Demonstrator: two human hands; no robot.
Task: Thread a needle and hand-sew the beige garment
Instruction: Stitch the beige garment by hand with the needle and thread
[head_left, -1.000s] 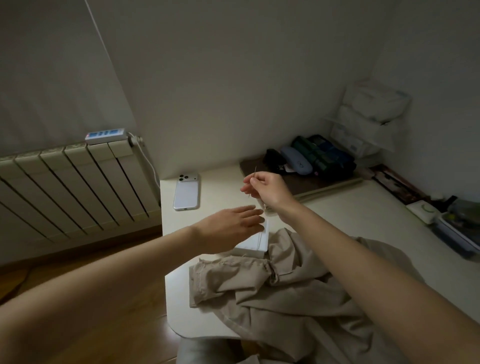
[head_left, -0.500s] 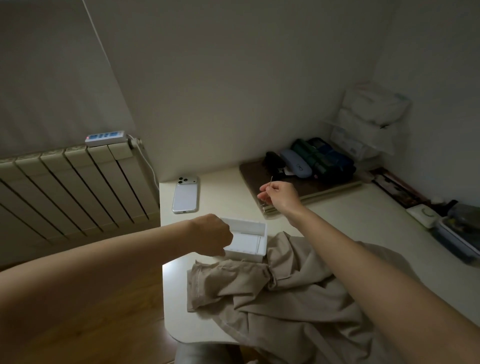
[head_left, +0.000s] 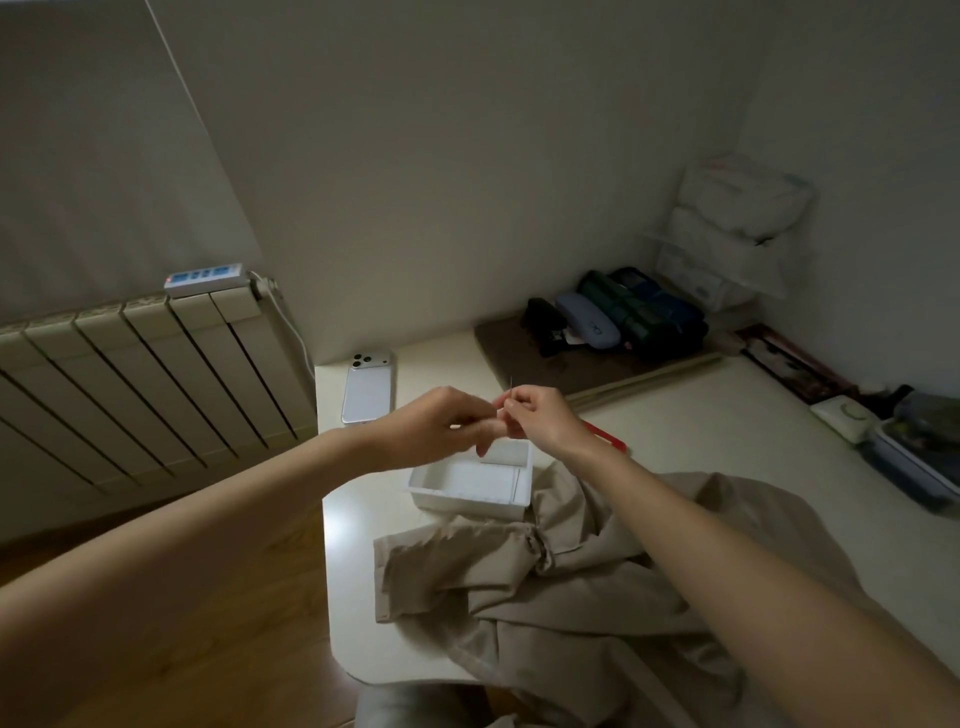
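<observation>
My left hand (head_left: 441, 426) pinches its fingertips above the box (head_left: 467, 488); thread too fine to see, can't tell if held. Right hand (head_left: 543, 422) pinches the needle (head_left: 511, 385) upright. Stiff, slick, tiny: grip mid-shaft. The garment (head_left: 571, 587) lies crumpled on the table (head_left: 345, 545), soft and light; take an edge.

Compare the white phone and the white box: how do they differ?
The phone lies flat, back up; the box is deeper, open-topped, with raised walls. The phone lies apart from the beige garment; the box sits right beside it. Both are white rectangles on the table.
</observation>
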